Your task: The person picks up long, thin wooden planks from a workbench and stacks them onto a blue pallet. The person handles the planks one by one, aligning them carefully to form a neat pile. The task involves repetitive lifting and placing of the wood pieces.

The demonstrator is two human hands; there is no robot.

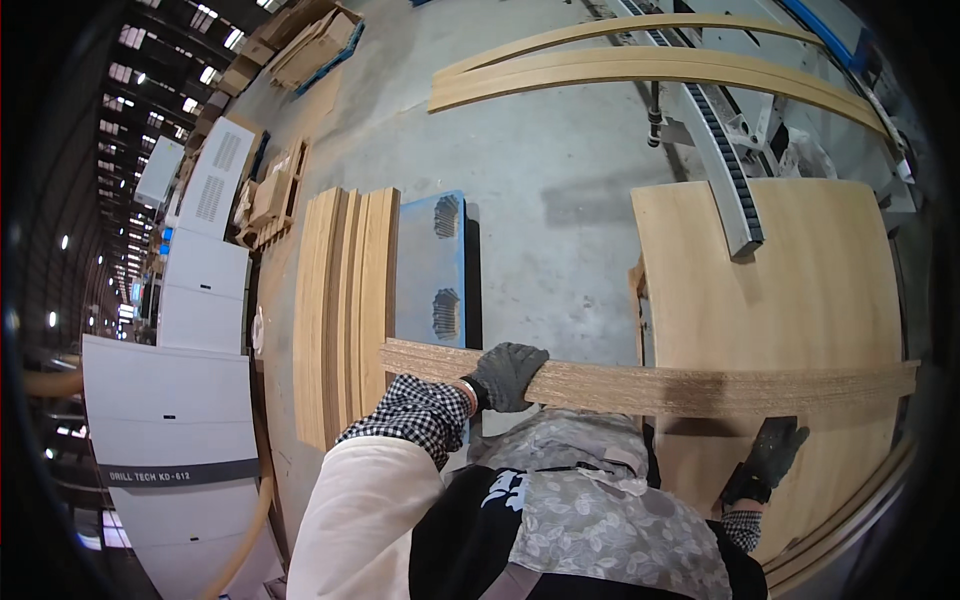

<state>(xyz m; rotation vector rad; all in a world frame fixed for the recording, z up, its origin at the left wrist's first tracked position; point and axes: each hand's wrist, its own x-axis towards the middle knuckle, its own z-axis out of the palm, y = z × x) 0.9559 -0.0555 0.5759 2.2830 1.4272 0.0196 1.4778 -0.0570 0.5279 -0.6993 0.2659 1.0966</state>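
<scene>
1. Head view, principal item: one long brown wood strip, ridged lengthwise, lying crosswise before the wearer. Left end meets or overlaps, in view, the pile of pale strips; right end extends over the wooden panel. Contact with the panel cannot be told.
2. Head view, left hand: grey glove, closed over the strip, left of its middle.
3. Head view, right hand: dark glove, just below the strip's near edge, above or on the panel; grip, if any, cannot be told.
4. Head view, surroundings: blue platform beside the pile; roller rail reaching over the panel's far edge.
5. Head view, hazards (judged): with one hand clearly gripping off-centre, the long right end could dip or swing; the left end could snag the pile; a slipping glove could let the strip scrape the panel.
</scene>
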